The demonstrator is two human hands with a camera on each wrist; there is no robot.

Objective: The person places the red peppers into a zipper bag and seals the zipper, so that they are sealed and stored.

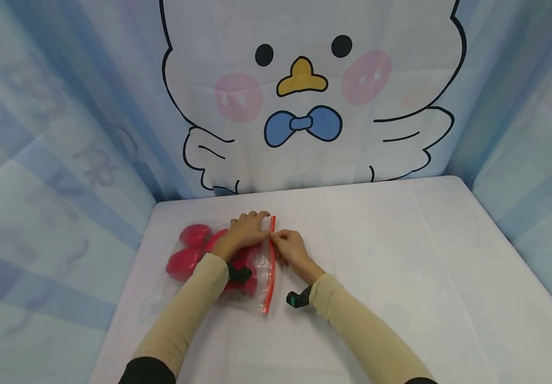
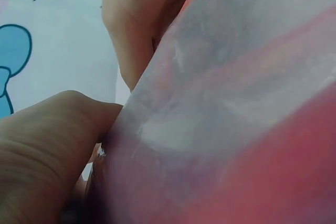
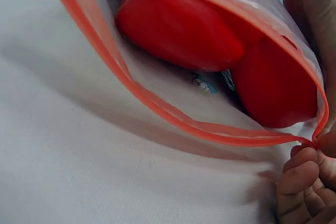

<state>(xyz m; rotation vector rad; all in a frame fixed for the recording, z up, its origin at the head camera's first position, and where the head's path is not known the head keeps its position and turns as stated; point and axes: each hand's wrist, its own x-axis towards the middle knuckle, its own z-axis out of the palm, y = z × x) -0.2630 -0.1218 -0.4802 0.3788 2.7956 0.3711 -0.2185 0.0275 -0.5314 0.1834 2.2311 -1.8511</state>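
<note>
A clear zip bag [image 1: 262, 266] with a red zip strip [image 1: 270, 282] lies on the left part of the table. Several red peppers [image 1: 184, 264] are inside it; one shows a bit of green stem in the right wrist view. My left hand [image 1: 246, 232] reaches over the bag and holds its far part near the strip, its thumb [image 2: 58, 145] against the plastic. Just to the right, my right hand [image 1: 292, 248] pinches the strip with curled fingers [image 3: 299, 179]. Towards me from the pinch, the bag's mouth [image 3: 173, 121] gapes, baring the peppers [image 3: 178, 30].
The white table [image 1: 400, 266] stretches to the right of both hands. A curtain with a cartoon bird [image 1: 300, 80] hangs behind the table, and blue-white curtains [image 1: 40, 186] hang at the sides. A dark wrist camera [image 1: 297, 298] sits by the right cuff.
</note>
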